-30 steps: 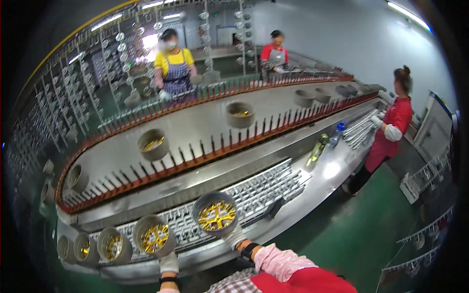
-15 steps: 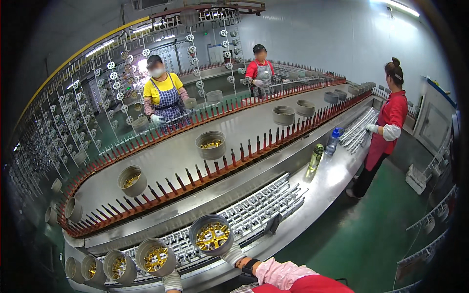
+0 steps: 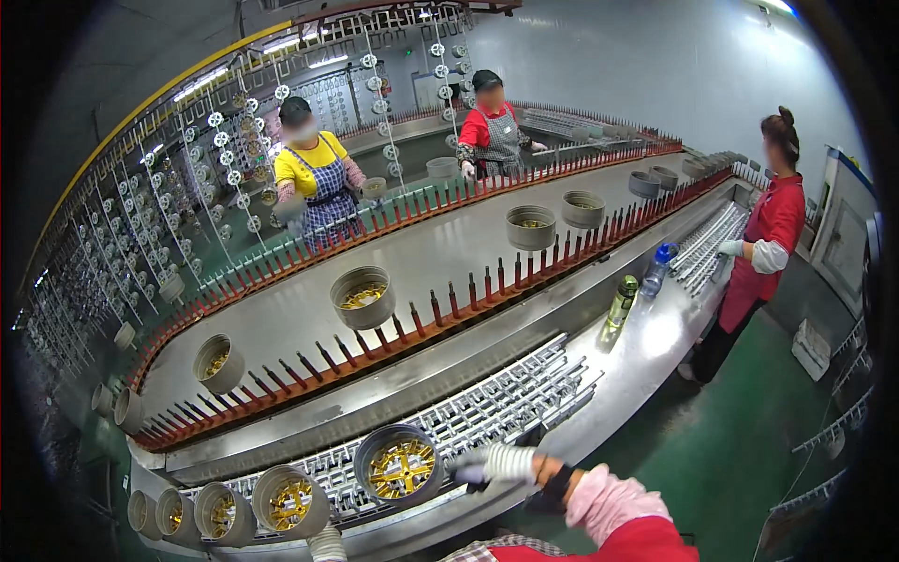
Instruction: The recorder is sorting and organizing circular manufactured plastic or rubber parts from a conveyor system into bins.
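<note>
My right hand [image 3: 498, 465], in a pale knit glove, is just right of a round grey tub [image 3: 361, 478] of gold-coloured cross-shaped parts [image 3: 401, 468]. Motion smears its fingers, and a dark patch shows at their tips; I cannot make out whether it is a held thing. My left hand [image 3: 327, 545], also gloved, shows only in part at the lower edge, beside a second grey tub [image 3: 259, 510] with gold parts. Its fingers are hidden. Both tubs stand by a layer of silver metal racks [image 3: 487, 403] on the steel bench.
More grey tubs [image 3: 225, 513] line the bench at left. Beyond runs a conveyor edge with upright red pegs [image 3: 454, 302], with tubs [image 3: 362, 298] behind it. A green bottle [image 3: 618, 309] and blue bottle [image 3: 658, 267] stand at right. Three co-workers [image 3: 320, 178] are around the line.
My right hand has come away from the tub's side and moved right. The tubs behind the near pegs have shifted left, and the view has turned slightly.
</note>
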`<move>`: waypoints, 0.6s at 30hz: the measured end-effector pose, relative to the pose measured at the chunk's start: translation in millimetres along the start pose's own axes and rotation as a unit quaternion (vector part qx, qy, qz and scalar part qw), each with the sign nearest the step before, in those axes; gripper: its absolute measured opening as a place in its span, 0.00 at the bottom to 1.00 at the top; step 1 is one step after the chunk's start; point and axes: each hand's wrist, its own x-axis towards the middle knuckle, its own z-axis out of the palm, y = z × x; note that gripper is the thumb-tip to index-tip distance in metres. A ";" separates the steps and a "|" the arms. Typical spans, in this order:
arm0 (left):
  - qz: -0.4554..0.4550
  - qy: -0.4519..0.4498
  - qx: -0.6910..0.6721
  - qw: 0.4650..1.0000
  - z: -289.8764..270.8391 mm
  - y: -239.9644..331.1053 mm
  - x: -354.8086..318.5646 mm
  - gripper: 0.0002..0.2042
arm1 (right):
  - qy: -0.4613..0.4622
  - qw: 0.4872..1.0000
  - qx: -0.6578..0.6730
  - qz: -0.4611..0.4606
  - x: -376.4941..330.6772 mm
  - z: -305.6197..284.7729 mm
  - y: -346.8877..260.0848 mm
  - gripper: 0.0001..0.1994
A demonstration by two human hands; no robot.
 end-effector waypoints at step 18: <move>0.031 -0.023 0.191 0.981 86.7 -17.8 -3.3 0.12 | 0.561 0.801 -0.115 0.173 118.5 -422.3 155.7 0.22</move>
